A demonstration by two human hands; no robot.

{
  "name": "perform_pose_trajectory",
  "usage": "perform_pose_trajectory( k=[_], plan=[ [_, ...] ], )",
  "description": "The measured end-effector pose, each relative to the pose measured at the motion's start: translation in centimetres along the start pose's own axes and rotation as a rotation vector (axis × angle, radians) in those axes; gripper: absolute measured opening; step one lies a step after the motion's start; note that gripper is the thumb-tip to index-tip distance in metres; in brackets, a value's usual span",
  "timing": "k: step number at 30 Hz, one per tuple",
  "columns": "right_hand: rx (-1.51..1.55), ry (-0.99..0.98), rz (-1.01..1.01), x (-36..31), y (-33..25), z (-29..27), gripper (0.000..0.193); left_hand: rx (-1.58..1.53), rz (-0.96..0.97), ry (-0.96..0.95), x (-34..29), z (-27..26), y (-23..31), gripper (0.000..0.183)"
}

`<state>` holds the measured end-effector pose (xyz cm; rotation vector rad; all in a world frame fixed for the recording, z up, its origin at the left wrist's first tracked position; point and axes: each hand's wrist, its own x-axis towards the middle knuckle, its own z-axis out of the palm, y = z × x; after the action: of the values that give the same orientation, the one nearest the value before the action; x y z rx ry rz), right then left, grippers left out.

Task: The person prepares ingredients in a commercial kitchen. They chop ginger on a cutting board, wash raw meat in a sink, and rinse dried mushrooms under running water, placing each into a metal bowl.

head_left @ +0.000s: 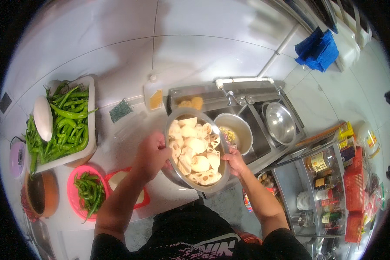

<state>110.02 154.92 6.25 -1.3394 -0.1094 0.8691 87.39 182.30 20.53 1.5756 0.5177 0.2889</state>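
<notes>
Between my two hands is a wide metal bowl [216,186] heaped with pale cut lotus root [199,145]. My left hand [155,155] grips the bowl's left rim, its fingers partly hidden, and my right hand [235,161] clasps the right rim. The bowl is in front of my body, over the counter's edge by the sink. Just beyond its right side, a metal pot [245,134] stands in the sink with small yellowish and purplish scraps inside.
Another metal bowl [281,125] sits in the sink's right basin. To the left are a white basket [91,143] of green peppers, a pink basket [69,195] of smaller peppers and a brown pot [52,195]. A bottle rack [292,177] stands at right.
</notes>
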Motion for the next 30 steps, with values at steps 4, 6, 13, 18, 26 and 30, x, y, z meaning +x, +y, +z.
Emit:
perform_pose_trajectory(
  k=[4, 6, 13, 18, 26, 30],
  plan=[
    [0.043, -0.040, -0.007, -0.4, 0.5, 0.1, 0.032, 0.051, 0.003, -0.023, -0.9, 0.2, 0.7, 0.010],
    [0.063, -0.047, -0.011, -0.6, 0.5, 0.2, 0.032, 0.077, -0.013, -0.033, -1.2, 0.2, 0.6, 0.010],
    [0.088, -0.020, -0.032, -0.9, 1.6, 0.6, 0.030, 0.064, 0.043, -0.022, -1.6, -0.1, -1.8, 0.008],
    [-0.081, 0.108, -0.072, -1.6, 1.1, 0.9, 0.029, -0.002, -0.055, -0.015, -0.7, -0.9, -3.8, 0.009],
    [-0.451, 0.296, -0.132, -4.1, -1.9, -3.9, 0.028, -0.141, -0.271, -0.048, 0.8, 2.8, -6.5, 0.009],
    [-0.494, 0.259, -0.141, -4.6, -2.6, -5.3, 0.028, -0.133, -0.327, -0.035, 1.5, 4.5, -8.2, 0.012]
  ],
)
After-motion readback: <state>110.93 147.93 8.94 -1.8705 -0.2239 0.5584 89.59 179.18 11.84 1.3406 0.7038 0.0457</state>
